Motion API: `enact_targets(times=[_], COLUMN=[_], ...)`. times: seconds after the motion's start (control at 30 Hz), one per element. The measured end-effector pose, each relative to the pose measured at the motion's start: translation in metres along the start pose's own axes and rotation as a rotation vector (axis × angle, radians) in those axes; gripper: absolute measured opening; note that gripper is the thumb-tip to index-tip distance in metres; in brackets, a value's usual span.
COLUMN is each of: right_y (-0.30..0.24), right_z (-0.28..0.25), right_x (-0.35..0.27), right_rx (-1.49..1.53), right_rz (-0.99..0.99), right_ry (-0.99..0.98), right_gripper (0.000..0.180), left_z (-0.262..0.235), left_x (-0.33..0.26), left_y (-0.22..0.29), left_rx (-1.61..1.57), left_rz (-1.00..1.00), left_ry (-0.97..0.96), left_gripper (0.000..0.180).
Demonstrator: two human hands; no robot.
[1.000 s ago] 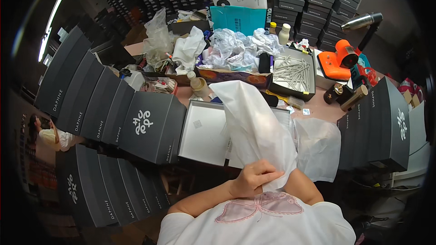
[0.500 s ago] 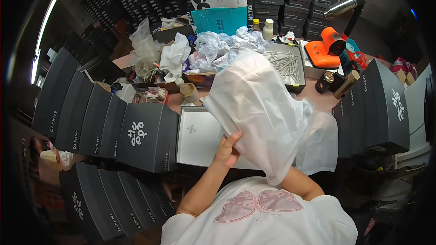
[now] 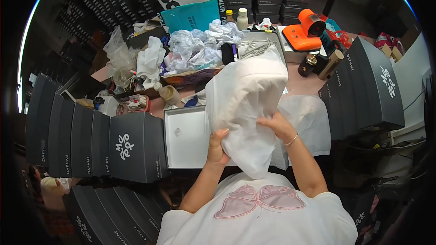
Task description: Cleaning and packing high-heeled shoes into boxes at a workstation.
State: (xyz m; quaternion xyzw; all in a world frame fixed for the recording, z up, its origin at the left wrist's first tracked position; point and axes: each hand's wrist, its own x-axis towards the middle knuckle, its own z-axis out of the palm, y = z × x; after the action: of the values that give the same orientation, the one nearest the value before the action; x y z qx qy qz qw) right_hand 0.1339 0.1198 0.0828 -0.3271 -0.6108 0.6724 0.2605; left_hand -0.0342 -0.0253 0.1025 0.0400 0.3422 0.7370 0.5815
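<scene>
A white translucent cloth bag (image 3: 245, 102) hangs upright in front of my chest, with a pale, bulky form showing through its upper part. My left hand (image 3: 218, 149) grips its lower left side, thumb on the front and fingers going behind. On the right side my right hand (image 3: 279, 127) pinches the fabric, its thumb pressed to the front. Just left of the bag lies an open shallow box with a white inside (image 3: 185, 138), partly covered by it. A second white translucent bag (image 3: 309, 127) lies to the right, something pale inside it.
Dark grey shoeboxes (image 3: 136, 147) line the left, and more shoeboxes (image 3: 370, 81) stand right. Behind are crumpled white paper (image 3: 190, 47), a cream pump bottle (image 3: 168, 94), a tray of thin sticks (image 3: 261, 47), an orange-based device (image 3: 304, 34) and a brown bottle (image 3: 307, 65).
My right hand, hidden behind the bag before, now shows on its right side, gripping it. The left hand keeps its hold. The whole view has shifted somewhat.
</scene>
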Motion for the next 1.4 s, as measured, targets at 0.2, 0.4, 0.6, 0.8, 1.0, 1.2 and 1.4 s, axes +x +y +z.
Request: enact_targets(times=[0.2, 0.4, 0.6, 0.8, 1.0, 1.2, 1.4], right_y=[0.065, -0.011, 0.01, 0.004, 0.034, 0.029, 0.099], right_z=[-0.05, -0.024, -0.021, -0.015, 0.0, -0.001, 0.025], right_x=[-0.078, -0.052, -0.051, -0.094, -0.093, -0.064, -0.002], right_rx=[-0.362, 0.19, 0.948, 0.468, 0.121, 0.253, 0.31], right_rz=[0.546, -0.07, 0.158, 0.31, 0.236, 0.211, 0.392], right_ry=[-0.353, 0.213, 0.174, 0.064, -0.06, -0.071, -0.211], right_gripper=[0.047, 0.059, 0.057, 0.061, 0.061, 0.062, 0.073], left_z=[-0.02, -0.01, 0.007, -0.005, -0.038, -0.052, -0.232], left_x=[0.019, 0.026, 0.003, 0.018, 0.022, 0.043, 0.078], left_y=[0.025, -0.003, -0.065, -0.06, -0.083, 0.004, -0.027], left_rx=[-0.014, 0.588, 1.406, 1.553, 1.473, 1.316, 0.673], left_rz=[0.043, 0.427, 0.745, 0.679, 0.741, 0.896, -0.156], left_ry=[0.091, 0.026, -0.638, -0.453, -0.517, 0.141, 0.44], left_gripper=[0.049, 0.045, 0.079, 0.066, 0.036, 0.076, 0.034])
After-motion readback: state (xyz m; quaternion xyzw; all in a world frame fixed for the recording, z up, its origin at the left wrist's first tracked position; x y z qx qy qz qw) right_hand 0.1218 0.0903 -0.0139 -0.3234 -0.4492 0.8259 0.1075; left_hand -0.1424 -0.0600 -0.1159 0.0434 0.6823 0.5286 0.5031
